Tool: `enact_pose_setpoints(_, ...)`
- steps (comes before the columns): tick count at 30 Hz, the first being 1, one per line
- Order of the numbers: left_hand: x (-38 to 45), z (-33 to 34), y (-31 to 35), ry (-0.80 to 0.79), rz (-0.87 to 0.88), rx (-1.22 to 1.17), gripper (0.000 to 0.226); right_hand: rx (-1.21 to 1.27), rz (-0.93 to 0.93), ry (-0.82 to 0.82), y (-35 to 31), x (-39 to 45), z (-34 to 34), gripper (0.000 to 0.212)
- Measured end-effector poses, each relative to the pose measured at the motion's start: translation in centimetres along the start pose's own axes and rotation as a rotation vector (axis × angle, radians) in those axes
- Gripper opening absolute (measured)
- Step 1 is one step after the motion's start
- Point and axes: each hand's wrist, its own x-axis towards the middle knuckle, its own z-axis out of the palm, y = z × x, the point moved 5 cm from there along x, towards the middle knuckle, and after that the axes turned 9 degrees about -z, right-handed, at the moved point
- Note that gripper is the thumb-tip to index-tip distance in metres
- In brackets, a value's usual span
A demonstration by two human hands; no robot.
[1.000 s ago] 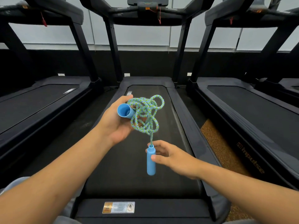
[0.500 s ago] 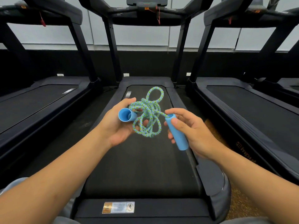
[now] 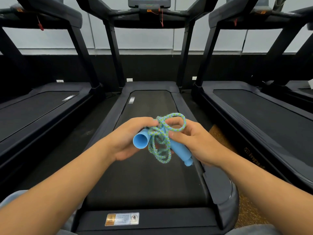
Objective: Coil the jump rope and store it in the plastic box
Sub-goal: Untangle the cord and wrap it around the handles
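A jump rope with a blue-green braided cord (image 3: 160, 146) and two light blue handles is bunched between my hands above the middle treadmill. My left hand (image 3: 125, 139) grips one blue handle (image 3: 140, 141) together with the coiled cord, its open end facing me. My right hand (image 3: 194, 141) holds the second blue handle (image 3: 182, 152) pressed against the coil, its tip pointing down and right. One loop of cord (image 3: 176, 122) sticks up over my right fingers. No plastic box is in view.
The middle treadmill belt (image 3: 145, 180) runs beneath my hands, with its console (image 3: 149, 2) at the top. A left treadmill (image 3: 33, 107) and a right treadmill (image 3: 264, 112) flank it. Brown speckled floor (image 3: 247, 211) shows at lower right.
My right hand lifted the hanging handle and brought it leftward against the coil held by my left hand. Both hands now meet around the bundle.
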Motion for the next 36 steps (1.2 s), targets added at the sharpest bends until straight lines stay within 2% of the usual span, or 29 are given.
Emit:
enact_pose_setpoints(6,-0.3,0.5,0.2,0.094,0.042,0.09,0.06,0.201,-0.063,-0.014,-0.3,0.0,0.4,0.028)
enact_pose_setpoints(10,-0.3,0.5,0.5,0.205,0.089,0.149,0.05,0.294,0.005,0.129,0.3,0.2,0.3,0.025)
enact_pose_setpoints(13,0.3,-0.1,0.4,0.305,0.119,0.291,0.029,0.393,0.06,0.183,0.8,0.5,0.3,0.02)
enact_pose_setpoints(18,0.1,0.6,0.7,0.43,0.223,0.602,0.018,0.427,0.077,0.215,0.5,0.7,0.0,0.029)
enact_pose_setpoints(21,-0.4,1.7,1.0,0.403,0.223,0.747,0.022,0.435,0.121,0.298,0.6,0.7,0.0,0.036)
enact_pose_setpoints(25,-0.4,2.4,0.6,0.431,0.251,0.832,0.021,0.348,0.176,0.428,1.6,0.7,0.0,0.046)
enact_pose_setpoints(28,0.1,2.3,0.5,0.524,0.321,0.89,0.023,0.198,0.084,0.489,1.6,1.0,0.0,0.055)
enact_pose_setpoints(30,0.3,2.0,0.5,0.569,0.348,0.933,0.023,0.083,-0.031,0.428,0.6,1.1,0.1,0.047)
enact_pose_setpoints(32,0.4,1.6,0.5,0.577,0.363,0.972,0.021,-0.059,-0.087,0.331,0.0,1.2,0.0,0.028)
enact_pose_setpoints(34,0.4,1.4,0.2,0.566,0.376,1.026,0.019,-0.173,-0.1,0.301,0.2,1.0,-0.2,0.026)
enact_pose_setpoints(36,0.6,1.0,-0.2,0.561,0.359,1.077,0.021,-0.163,-0.101,0.359,0.2,1.0,-0.6,0.029)
